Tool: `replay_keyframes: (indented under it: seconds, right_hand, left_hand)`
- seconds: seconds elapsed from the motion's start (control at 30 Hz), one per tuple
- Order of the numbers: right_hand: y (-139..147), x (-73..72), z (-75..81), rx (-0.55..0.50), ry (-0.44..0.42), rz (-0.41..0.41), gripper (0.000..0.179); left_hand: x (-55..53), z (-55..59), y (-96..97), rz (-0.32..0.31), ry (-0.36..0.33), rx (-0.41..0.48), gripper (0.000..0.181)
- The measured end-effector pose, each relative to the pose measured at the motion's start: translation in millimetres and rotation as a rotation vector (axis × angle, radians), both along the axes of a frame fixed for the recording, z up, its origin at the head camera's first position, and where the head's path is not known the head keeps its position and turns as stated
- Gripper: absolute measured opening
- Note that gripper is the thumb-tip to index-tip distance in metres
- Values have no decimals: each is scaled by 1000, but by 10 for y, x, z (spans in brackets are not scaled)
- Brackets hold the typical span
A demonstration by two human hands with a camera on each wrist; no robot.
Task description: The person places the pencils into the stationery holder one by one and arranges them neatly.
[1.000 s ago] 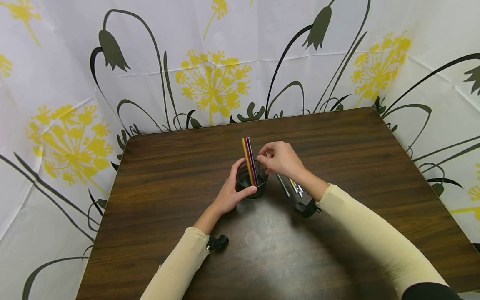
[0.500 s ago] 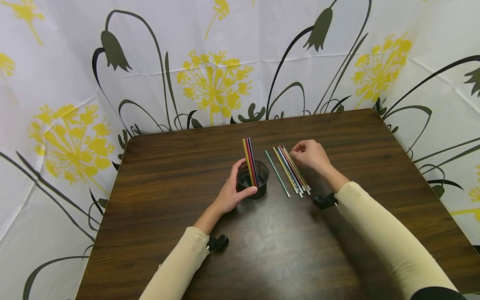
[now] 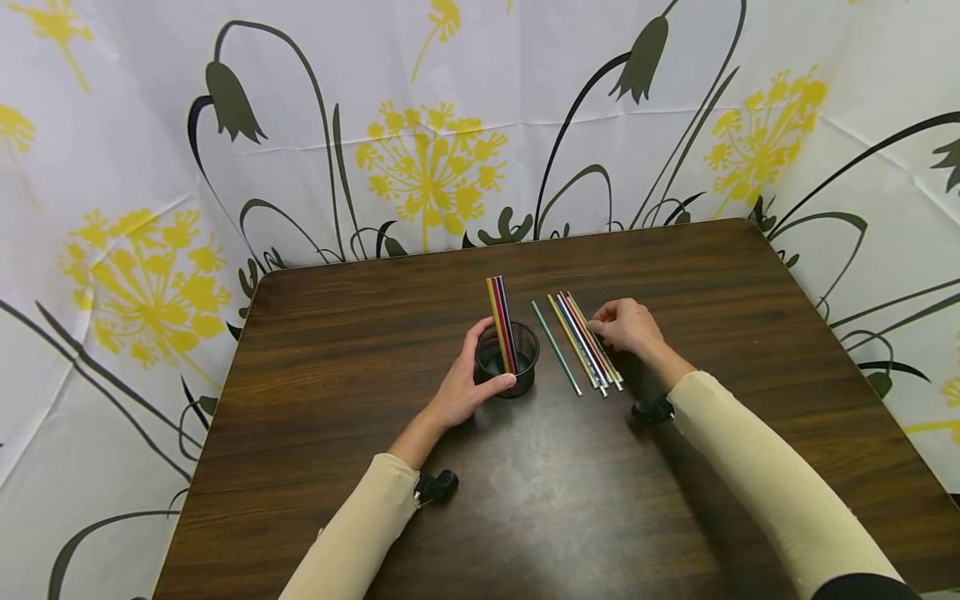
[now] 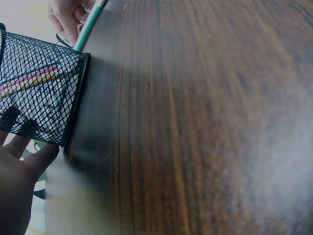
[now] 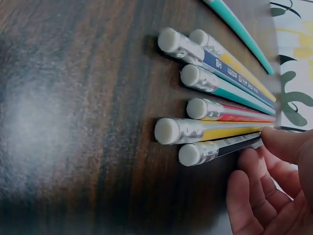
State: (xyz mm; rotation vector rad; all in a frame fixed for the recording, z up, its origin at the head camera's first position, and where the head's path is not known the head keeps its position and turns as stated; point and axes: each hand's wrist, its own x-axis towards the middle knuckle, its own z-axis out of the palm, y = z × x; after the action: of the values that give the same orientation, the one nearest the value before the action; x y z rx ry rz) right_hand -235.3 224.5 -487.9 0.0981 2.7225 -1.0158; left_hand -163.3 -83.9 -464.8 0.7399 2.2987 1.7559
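Note:
My left hand [image 3: 459, 385] grips a black mesh pencil cup [image 3: 525, 379] in the head view, fingers round its far side and thumb at the front. Several pencils [image 3: 498, 317], yellow, red and dark, lean upright in it. Right of the cup, several pencils [image 3: 583, 342] lie side by side on the table. At their right edge, my right hand [image 3: 628, 323] pinches a black pencil [image 5: 234, 145] between thumb and fingertips. Beside it in the right wrist view lie a yellow pencil [image 5: 215, 131] and a red pencil [image 5: 234, 112]. White erasers point toward me.
A green pencil [image 3: 555, 347] lies apart, between the cup and the group. All stand on a dark wood-grain table [image 3: 360, 350]. Behind its far edge hangs a white curtain [image 3: 465, 67] with yellow and grey-green flowers.
My right hand has left the cup's rim, moved right to the lying pencils, then come slightly nearer along their right edge. My left hand still holds the cup.

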Motion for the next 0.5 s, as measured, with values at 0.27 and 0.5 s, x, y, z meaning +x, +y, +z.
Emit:
replay_keyframes:
  seconds: [0.27, 0.5]
  right_hand:
    - [-5, -22, 47, 74, 11, 15, 21]
    - [-24, -23, 75, 239, 53, 42, 23]
  left_hand:
    - [-13, -2, 5, -5, 4, 6, 83]
    - [-13, -7, 12, -4, 3, 7, 83]
